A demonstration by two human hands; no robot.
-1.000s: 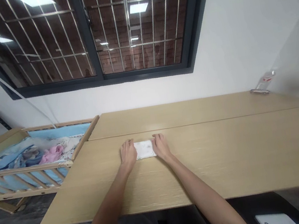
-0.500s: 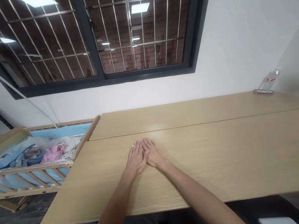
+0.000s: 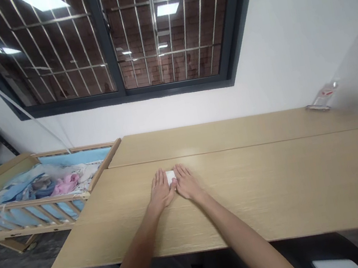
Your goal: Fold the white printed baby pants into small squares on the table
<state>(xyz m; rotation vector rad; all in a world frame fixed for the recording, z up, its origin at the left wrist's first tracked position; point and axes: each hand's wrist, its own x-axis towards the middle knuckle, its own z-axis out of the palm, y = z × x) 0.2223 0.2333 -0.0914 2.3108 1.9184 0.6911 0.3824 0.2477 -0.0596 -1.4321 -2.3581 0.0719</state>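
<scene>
A small white folded cloth [image 3: 171, 177] lies on the light wooden table [image 3: 278, 190], in the middle of the near panel. My left hand [image 3: 161, 191] rests flat against its left side. My right hand [image 3: 186, 183] lies flat against its right side. The two hands nearly meet at the near end of the cloth, and their fingers point away from me. Neither hand grips it, and the hands hide part of it.
A wooden crib [image 3: 32, 202] with blue padding, blankets and pink fabric stands left of the table. A plastic bottle [image 3: 323, 96] lies at the far right of the table. A white device [image 3: 334, 265] sits below the near edge at right.
The white cloth now shows much smaller than in the oldest frame, where it lay wide between my hands. My hands came together over it, then parted slightly.
</scene>
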